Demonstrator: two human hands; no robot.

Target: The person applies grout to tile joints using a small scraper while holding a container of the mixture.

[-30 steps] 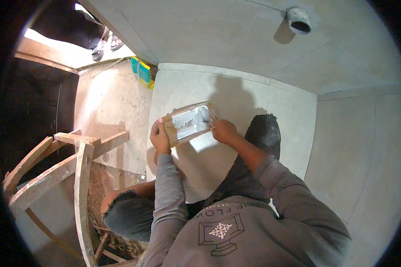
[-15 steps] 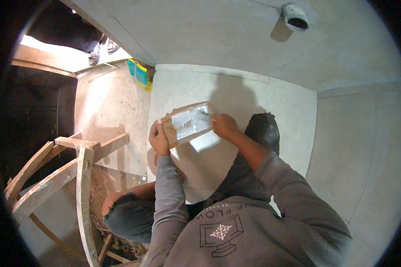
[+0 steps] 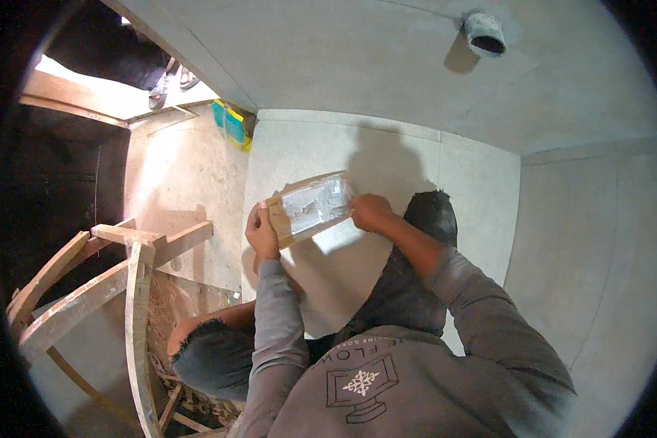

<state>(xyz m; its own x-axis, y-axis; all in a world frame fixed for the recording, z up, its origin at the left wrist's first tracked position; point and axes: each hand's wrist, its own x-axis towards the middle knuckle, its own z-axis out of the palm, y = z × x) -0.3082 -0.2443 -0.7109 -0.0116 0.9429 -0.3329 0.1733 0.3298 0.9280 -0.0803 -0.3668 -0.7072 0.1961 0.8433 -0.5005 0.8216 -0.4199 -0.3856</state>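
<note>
A shallow rectangular box or tray (image 3: 283,226) with brown sides is held tilted in front of me, above the floor tiles. Smeared grey-white paste (image 3: 315,204) covers part of its pale inside. My left hand (image 3: 263,233) grips its left end, thumb on the near face and fingers behind. At the right end, my right hand (image 3: 372,212) is closed with its knuckles up. Whatever it grips, perhaps a small tool or the tray's edge, is hidden by the fingers.
A rough wooden stand (image 3: 135,252) is close on my left. A green and yellow packet (image 3: 232,125) lies by the wall corner. An open pipe end (image 3: 485,35) sticks out of the far wall. Another person's sandalled feet (image 3: 160,89) show beyond the doorway at upper left.
The paste inside the tray has a different smeared outline, spread more unevenly toward the left. My right hand has shifted slightly at the right end; my left hand keeps its grip.
</note>
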